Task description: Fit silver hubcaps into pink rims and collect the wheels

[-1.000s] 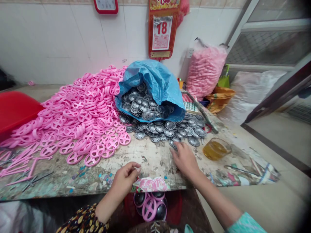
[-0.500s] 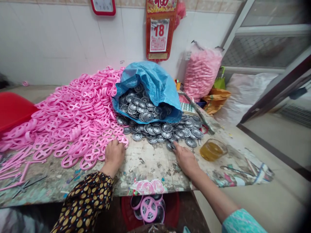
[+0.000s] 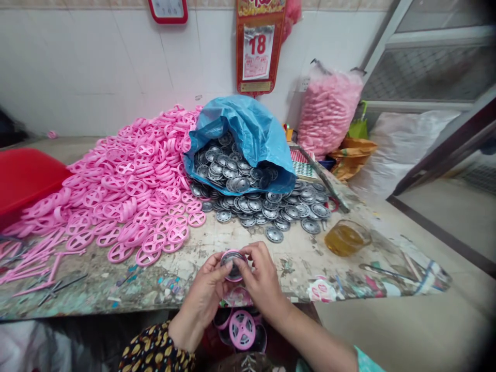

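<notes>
Both hands meet over the table's front edge, around one small wheel. My left hand (image 3: 207, 289) grips the pink wheel rim (image 3: 234, 279) from the left side. From the right, my right hand (image 3: 264, 279) has its thumb on the grey disc (image 3: 231, 267) set within that rim; the fingers curl over the far side. Whether the disc is fully seated cannot be made out. Pink spoked rims (image 3: 135, 187) lie heaped at the left, and grey discs (image 3: 253, 205) spill from a blue plastic bag (image 3: 248, 124) in the middle.
Below the edge, a container holds several assembled wheels (image 3: 242, 329). A cup of yellowish liquid (image 3: 344, 238) stands at the right. Pink sticks (image 3: 36, 258) lie at the left, beside a red tray (image 3: 29, 178). A bag of pink parts (image 3: 329, 111) stands behind at the right.
My left hand has come from the pink heap and my right hand from the grey discs. They have joined near the front edge, holding a pink rim and grey disc together.
</notes>
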A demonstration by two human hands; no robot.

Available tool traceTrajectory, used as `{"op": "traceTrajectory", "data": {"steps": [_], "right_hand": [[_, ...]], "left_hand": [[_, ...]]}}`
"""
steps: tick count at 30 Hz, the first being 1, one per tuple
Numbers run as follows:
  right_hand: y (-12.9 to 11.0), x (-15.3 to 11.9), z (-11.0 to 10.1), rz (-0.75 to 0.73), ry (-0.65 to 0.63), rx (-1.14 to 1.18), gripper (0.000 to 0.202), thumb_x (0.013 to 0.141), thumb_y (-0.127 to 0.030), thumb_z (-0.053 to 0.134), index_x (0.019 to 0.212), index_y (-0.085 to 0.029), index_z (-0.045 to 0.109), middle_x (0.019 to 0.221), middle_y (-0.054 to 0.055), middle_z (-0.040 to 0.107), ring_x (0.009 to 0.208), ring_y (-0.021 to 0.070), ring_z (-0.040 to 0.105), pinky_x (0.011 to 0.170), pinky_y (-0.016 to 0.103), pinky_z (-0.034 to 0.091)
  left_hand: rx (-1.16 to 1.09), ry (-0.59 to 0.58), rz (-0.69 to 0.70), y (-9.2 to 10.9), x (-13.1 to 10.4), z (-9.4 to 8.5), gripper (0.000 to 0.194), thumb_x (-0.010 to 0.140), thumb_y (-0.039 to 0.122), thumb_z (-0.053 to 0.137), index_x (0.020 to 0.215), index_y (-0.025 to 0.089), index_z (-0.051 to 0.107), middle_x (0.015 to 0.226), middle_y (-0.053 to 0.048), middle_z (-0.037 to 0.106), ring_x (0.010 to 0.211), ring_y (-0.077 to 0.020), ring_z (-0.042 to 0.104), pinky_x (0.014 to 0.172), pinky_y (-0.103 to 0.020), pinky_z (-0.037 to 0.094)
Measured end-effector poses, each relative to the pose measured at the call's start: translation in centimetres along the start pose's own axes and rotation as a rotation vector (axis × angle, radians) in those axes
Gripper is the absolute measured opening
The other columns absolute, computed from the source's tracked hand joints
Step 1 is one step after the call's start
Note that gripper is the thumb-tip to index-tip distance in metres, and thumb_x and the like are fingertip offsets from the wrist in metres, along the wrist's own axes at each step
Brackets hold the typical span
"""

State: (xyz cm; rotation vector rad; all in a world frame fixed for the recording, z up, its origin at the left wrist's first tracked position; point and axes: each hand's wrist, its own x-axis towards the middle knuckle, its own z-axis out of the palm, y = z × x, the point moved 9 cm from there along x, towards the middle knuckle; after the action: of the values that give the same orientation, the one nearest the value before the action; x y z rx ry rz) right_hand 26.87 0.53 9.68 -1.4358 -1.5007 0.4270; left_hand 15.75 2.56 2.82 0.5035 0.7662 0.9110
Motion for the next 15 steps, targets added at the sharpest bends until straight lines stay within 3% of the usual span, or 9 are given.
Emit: {"op": "traceTrajectory", "data": {"steps": [3, 7, 11, 15], "right_hand": [[0.5, -0.2, 0.4, 0.041, -0.106, 0.038, 0.03, 0.087, -0.031, 0.052, 0.114, -0.018, 0.051, 0.102, 0.008, 0.056, 0.092, 0.0193, 0.053, 0.078, 0.029, 0.043], [0.6, -0.4, 1.6, 0.122, -0.336, 0.195, 0.017, 0.087, -0.026, 0.052, 0.101, -0.02, 0.059, 0.091, 0.002, 0.063, 0.084, 0.0158, 0.056, 0.073, 0.025, 0.043], [1.9, -0.9, 2.3, 0.258, -0.297, 0.372, 0.011, 0.08, -0.025, 0.057, 0.088, -0.018, 0.061, 0.076, -0.001, 0.062, 0.071, 0.0143, 0.055, 0.065, 0.023, 0.042], [4.2, -2.3, 3.5, 0.405, -0.324, 0.461, 0.009, 0.075, -0.023, 0.059, 0.082, -0.017, 0.06, 0.068, -0.002, 0.059, 0.065, 0.0137, 0.053, 0.06, 0.023, 0.041]], "left_hand": [[0.052, 0.02, 0.028, 0.4, -0.3, -0.3, 0.034, 0.062, 0.018, 0.078, 0.088, 0.017, 0.056, 0.079, 0.0, 0.066, 0.067, -0.0123, 0.062, 0.063, -0.024, 0.049], [0.139, 0.038, 0.097, 1.4, -0.6, -0.5, 0.03, 0.057, 0.017, 0.08, 0.077, 0.015, 0.058, 0.068, 0.002, 0.065, 0.061, -0.0083, 0.057, 0.058, -0.018, 0.043], [0.234, 0.076, 0.149, 1.4, -1.0, -0.6, 0.026, 0.054, 0.019, 0.079, 0.07, 0.015, 0.058, 0.059, 0.003, 0.062, 0.053, -0.0079, 0.052, 0.052, -0.018, 0.039], [0.325, 0.035, 0.016, -0.5, -0.8, -1.4, 0.03, 0.053, 0.027, 0.079, 0.069, 0.016, 0.056, 0.059, 0.002, 0.06, 0.049, -0.0092, 0.051, 0.049, -0.02, 0.038]]}}
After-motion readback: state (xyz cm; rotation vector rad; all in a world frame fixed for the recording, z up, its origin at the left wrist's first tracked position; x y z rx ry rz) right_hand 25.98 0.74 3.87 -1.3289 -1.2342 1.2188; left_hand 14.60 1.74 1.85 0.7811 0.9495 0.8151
